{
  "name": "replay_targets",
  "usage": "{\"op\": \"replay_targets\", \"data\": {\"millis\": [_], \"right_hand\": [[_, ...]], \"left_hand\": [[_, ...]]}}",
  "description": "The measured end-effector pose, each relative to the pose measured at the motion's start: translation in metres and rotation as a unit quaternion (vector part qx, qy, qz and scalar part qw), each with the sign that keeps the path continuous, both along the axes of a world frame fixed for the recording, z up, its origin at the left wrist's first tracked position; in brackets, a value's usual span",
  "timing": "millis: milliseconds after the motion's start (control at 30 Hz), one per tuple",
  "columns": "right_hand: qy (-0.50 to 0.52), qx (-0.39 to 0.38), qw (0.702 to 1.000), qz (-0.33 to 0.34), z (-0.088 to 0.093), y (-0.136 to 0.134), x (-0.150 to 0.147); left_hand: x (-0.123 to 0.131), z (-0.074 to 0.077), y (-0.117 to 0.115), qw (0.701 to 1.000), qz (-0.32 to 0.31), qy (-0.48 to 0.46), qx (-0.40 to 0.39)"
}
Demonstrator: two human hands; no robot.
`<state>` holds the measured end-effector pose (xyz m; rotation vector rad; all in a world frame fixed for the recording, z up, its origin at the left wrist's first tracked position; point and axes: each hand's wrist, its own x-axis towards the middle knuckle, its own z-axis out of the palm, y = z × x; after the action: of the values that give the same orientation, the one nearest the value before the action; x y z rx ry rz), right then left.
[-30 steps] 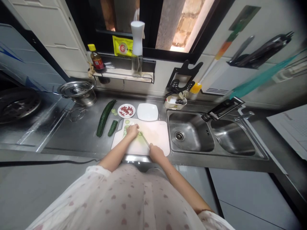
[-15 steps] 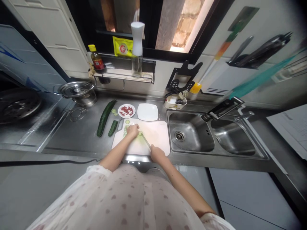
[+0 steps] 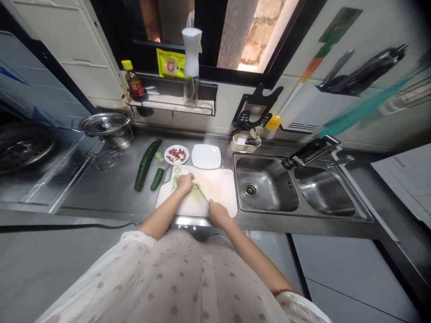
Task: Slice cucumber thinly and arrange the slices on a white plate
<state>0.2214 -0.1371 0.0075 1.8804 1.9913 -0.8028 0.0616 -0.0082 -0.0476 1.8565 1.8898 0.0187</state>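
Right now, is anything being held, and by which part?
The right hand grips a knife by its handle end, mostly hidden in the fist. The left hand is beside cucumber slices; whether it holds any cannot be told.

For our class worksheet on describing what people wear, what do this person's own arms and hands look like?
The left hand and right hand show no gloves. The left sleeve and right sleeve are whitish, loose fabric with small dusty-pink marks, matching the heart-patterned top, and leave the forearms bare.
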Motion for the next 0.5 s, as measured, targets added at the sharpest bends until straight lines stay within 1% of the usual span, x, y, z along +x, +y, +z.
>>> {"op": "replay_targets", "data": {"millis": [233,400,500], "right_hand": [[0.002,-0.012,1.000,-0.002,0.008,0.000,0.001],[0.000,-0.007,1.000,-0.007,0.003,-0.004,0.003],[0.000,-0.009,1.000,-0.010,0.002,-0.006,0.003]], "left_hand": [[0.001,0.002,-0.005,1.000,-0.007,-0.003,0.023],[0.000,0.000,-0.019,0.997,-0.026,-0.010,0.072],[-0.001,0.000,-0.029,0.995,-0.044,-0.010,0.084]]}}
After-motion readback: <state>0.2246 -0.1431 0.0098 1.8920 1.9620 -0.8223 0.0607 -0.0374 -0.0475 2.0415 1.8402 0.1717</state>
